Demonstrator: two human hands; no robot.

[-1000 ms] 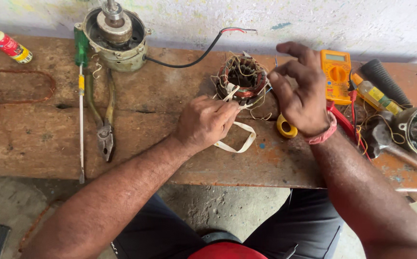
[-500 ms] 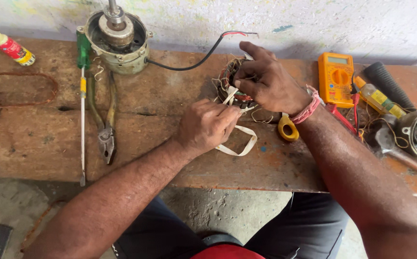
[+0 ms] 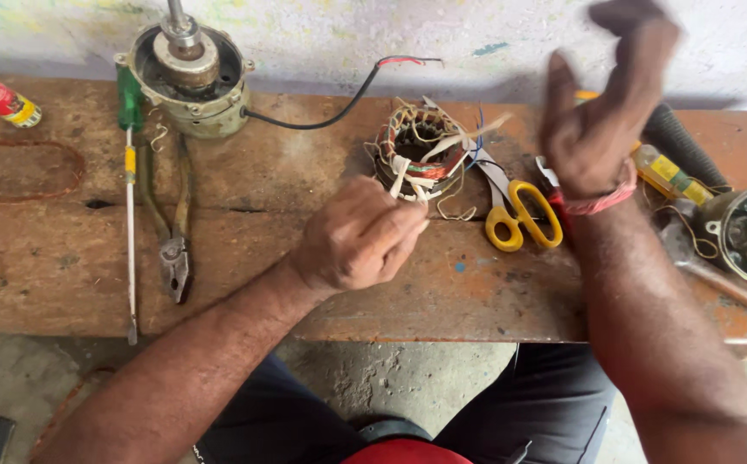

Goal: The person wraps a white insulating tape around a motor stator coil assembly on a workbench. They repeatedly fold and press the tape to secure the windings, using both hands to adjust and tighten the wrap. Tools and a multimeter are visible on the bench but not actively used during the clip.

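Left hand (image 3: 358,239) closed into a loose fist at the near edge of the stator winding (image 3: 422,153), fingertips pinched on what looks like a pale tie strip leading into the coil; grip firm, though the exact strand hidden under the knuckles. Right hand (image 3: 601,112) raised above the counter (image 3: 64,258), blurred, fingers half curled; impossible to tell whether anything thin is caught between them, perhaps a cord too fine to see. Winding itself resting on the counter between the two hands, ringed with copper wire, red and white bindings and loose leads sticking out.

Risks, as a judgement only: too hard a tug on the strip, and the light coil likely to slide or tip toward the counter's front edge, nothing clamping it; thin copper leads easy to kink or snap if snagged by a finger; enamel scraped, and a short later. Yellow-handled scissors (image 3: 518,216) lying just beside the winding, blades toward it, right under the raised wrist; a careless drop of that hand could knock them into the coil or off the edge. Pliers (image 3: 172,232) and green-handled screwdriver (image 3: 130,172) well apart on the left, near the motor housing (image 3: 189,73); no hazard there. Black cable (image 3: 322,116) from the housing close behind the coil; possible tangle with loose leads.
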